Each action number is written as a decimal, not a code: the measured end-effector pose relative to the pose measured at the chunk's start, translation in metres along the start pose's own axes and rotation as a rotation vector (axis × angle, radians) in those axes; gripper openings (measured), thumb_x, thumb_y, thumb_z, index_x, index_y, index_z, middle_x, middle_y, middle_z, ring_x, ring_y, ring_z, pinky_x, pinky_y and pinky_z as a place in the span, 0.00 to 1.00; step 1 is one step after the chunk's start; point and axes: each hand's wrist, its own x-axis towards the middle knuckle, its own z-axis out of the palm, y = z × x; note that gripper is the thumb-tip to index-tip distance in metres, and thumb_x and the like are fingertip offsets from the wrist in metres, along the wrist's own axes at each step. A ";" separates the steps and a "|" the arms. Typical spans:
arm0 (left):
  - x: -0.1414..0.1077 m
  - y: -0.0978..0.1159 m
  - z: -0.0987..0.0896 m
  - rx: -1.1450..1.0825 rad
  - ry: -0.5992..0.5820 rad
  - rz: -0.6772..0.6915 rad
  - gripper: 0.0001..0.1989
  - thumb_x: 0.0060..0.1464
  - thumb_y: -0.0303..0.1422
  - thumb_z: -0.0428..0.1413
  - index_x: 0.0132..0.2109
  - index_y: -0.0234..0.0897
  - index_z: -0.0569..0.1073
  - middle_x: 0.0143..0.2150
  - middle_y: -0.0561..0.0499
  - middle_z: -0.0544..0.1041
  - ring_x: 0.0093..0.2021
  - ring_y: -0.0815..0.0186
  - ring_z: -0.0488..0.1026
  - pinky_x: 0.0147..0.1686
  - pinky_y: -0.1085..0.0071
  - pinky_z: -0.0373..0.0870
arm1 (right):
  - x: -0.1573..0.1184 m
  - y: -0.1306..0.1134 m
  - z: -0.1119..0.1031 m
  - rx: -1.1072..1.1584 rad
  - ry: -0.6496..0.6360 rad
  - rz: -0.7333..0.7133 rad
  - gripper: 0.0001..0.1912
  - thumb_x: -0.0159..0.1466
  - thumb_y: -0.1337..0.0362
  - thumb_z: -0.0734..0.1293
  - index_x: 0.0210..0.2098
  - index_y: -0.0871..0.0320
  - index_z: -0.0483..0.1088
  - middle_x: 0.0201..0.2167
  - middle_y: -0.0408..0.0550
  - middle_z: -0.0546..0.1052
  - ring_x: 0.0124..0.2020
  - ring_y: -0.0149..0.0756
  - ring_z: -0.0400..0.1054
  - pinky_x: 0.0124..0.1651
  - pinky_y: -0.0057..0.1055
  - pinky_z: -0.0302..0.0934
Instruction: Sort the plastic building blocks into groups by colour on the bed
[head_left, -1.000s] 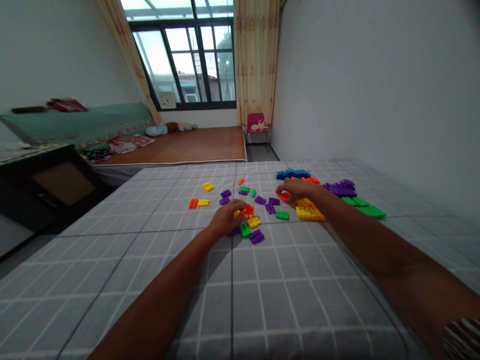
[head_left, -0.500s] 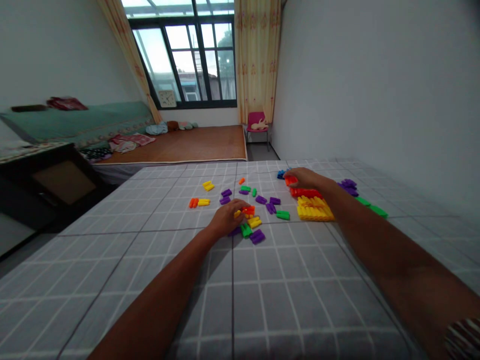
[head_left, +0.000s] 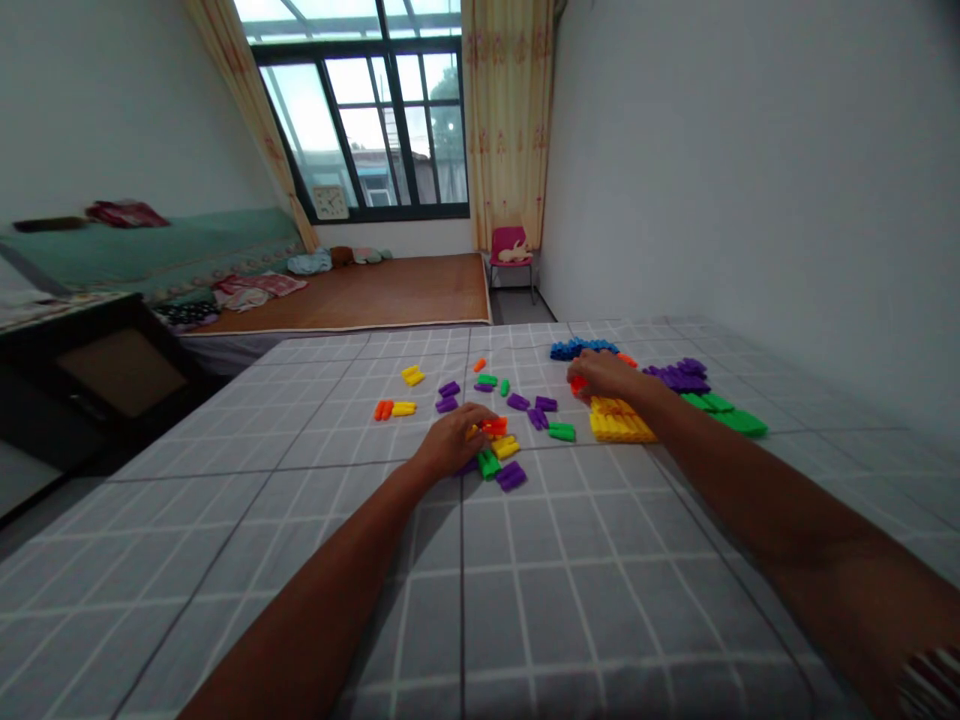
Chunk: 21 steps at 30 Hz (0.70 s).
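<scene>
Small plastic building blocks in several colours lie on the checked tablecloth. My left hand is curled over the near cluster, its fingertips closed at an orange block. Beside that hand lie a yellow block, a green block and a purple block. Over at the right, my right hand reaches down on the red-orange group, its fingers pinching an orange block. That hand covers most of the group. In front of it sits a stack of yellow blocks.
Blue blocks are rowed behind my right hand. Purple blocks and green blocks lie to its right. Loose pieces are scattered between my hands, with a yellow block farther left. A white wall rises on the right.
My right hand has come down and nearer onto the red-orange group, uncovering the blue row behind. My left hand stays at its cluster. The view has shifted slightly.
</scene>
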 end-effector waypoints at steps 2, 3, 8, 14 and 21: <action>0.000 0.000 0.000 -0.002 0.003 0.000 0.16 0.54 0.28 0.53 0.49 0.41 0.75 0.51 0.49 0.76 0.51 0.61 0.74 0.53 0.63 0.70 | 0.000 0.000 0.005 0.006 0.002 -0.006 0.15 0.54 0.63 0.72 0.42 0.53 0.78 0.43 0.56 0.75 0.47 0.49 0.68 0.42 0.35 0.59; 0.000 0.000 0.000 -0.002 0.005 0.002 0.16 0.54 0.28 0.53 0.49 0.41 0.75 0.51 0.49 0.76 0.51 0.61 0.74 0.53 0.63 0.70 | 0.000 0.000 0.006 0.012 0.002 0.001 0.15 0.54 0.63 0.72 0.42 0.53 0.78 0.43 0.56 0.75 0.48 0.49 0.68 0.42 0.35 0.59; 0.000 -0.001 0.000 -0.007 0.000 0.003 0.16 0.54 0.29 0.54 0.49 0.41 0.75 0.51 0.48 0.77 0.51 0.60 0.74 0.54 0.61 0.70 | -0.003 0.003 0.009 0.027 -0.020 0.019 0.15 0.55 0.62 0.72 0.43 0.52 0.78 0.44 0.56 0.75 0.49 0.48 0.67 0.43 0.34 0.58; 0.002 0.002 0.000 -0.076 0.031 -0.002 0.16 0.54 0.27 0.54 0.50 0.40 0.75 0.51 0.47 0.76 0.50 0.61 0.74 0.52 0.62 0.72 | -0.013 -0.009 -0.010 0.165 0.178 0.018 0.16 0.58 0.61 0.71 0.46 0.54 0.76 0.45 0.53 0.77 0.51 0.48 0.66 0.48 0.37 0.59; 0.006 0.014 0.008 -0.322 0.095 0.000 0.15 0.53 0.30 0.56 0.49 0.37 0.73 0.48 0.44 0.73 0.44 0.64 0.75 0.43 0.66 0.77 | -0.033 -0.112 -0.028 0.751 0.257 -0.307 0.15 0.63 0.59 0.67 0.49 0.54 0.70 0.41 0.47 0.78 0.38 0.35 0.73 0.41 0.30 0.64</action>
